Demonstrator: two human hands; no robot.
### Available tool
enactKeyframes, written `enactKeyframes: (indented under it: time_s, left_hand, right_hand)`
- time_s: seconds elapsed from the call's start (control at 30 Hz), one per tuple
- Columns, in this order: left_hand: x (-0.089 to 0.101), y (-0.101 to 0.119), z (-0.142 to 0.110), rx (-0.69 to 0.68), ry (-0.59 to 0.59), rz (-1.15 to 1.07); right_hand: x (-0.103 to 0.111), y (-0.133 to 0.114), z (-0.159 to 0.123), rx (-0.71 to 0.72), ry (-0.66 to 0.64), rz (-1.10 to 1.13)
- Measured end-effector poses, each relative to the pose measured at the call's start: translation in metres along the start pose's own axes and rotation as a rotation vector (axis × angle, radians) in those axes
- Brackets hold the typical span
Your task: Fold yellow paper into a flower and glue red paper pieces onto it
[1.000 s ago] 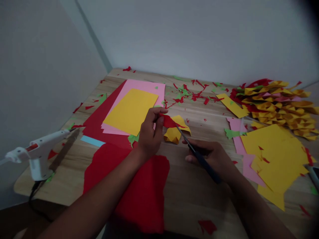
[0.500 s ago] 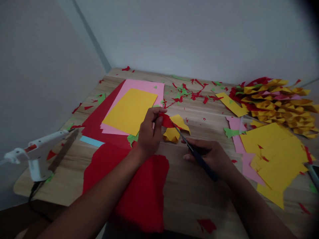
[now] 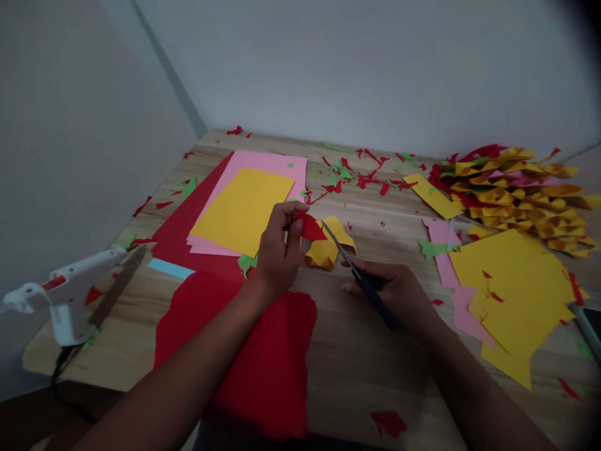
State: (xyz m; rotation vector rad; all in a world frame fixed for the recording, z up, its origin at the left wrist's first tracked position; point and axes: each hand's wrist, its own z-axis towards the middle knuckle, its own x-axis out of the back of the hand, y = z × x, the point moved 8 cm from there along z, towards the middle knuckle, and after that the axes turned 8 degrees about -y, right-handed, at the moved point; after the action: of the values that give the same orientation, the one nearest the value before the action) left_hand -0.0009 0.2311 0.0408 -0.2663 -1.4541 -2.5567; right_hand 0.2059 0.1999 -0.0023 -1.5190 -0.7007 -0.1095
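My left hand [image 3: 280, 247] is closed on a small piece of red paper [image 3: 310, 227], pinched between thumb and fingers above the table. In my right hand [image 3: 392, 288] is a pair of scissors [image 3: 364, 282] with dark handles. The blades point up and left, their tips close to the red piece's right edge; whether they touch it I cannot tell. Just beyond and below lie folded yellow paper pieces [image 3: 322, 254]. Under my left forearm a large red paper sheet [image 3: 272, 351] with uneven edges lies at the table's front.
A white glue gun [image 3: 70, 288] stands at the left edge, its cord hanging down. Yellow sheet [image 3: 244, 207] lies on pink and red ones. At right are yellow paper offcuts [image 3: 511, 294], a layered yellow paper craft [image 3: 521, 194] and a dark device [image 3: 586, 326]. Red and green scraps [image 3: 361, 181] litter the back.
The scissors' tips have shifted slightly away from the red paper, which shows a more pointed right end now. Both hands stay nearly in place; the whole view has shifted a little.
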Motion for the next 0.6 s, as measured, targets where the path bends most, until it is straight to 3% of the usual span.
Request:
enactKeyframes:
  time_s: [0.23, 0.43, 0.5, 0.6]
  left_hand:
    - [0.001, 0.002, 0.001, -0.036, 0.016, 0.001]
    - [-0.006, -0.010, -0.002, 0.095, -0.047, -0.065]
    - [-0.011, -0.015, -0.003, 0.158, -0.079, -0.128]
    - [-0.019, -0.019, -0.005, 0.233, -0.126, -0.198]
  right_hand:
    - [0.020, -0.003, -0.009, -0.003, 0.250, -0.129]
    - [0.060, 0.002, -0.021, -0.124, 0.548, -0.163]
    - [0.067, 0.009, -0.018, -0.161, 0.561, -0.143]
    - [0.066, 0.013, -0.010, -0.107, 0.510, -0.161]
